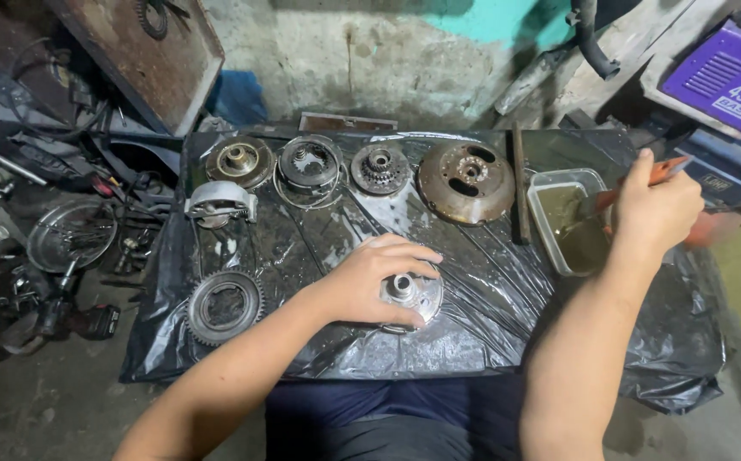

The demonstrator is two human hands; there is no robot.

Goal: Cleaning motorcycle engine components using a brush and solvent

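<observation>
Glossy black plastic sheet [490,299], rusty metal disc [466,182]

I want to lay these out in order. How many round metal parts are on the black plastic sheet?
7. Back row: four. Left: a band-like piece, a toothed ring. One under the left hand.

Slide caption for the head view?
Left hand steadies a round metal hub on black plastic sheet; right hand dips brush into tray.

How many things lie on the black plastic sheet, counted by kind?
Round metal parts: 6, one of them the hubbed disc under the left hand
Curved metal housing: 1
Plastic tray of murky liquid: 1
Dark rod: 1
Brush, in the right hand: 1
Total: 10
</observation>
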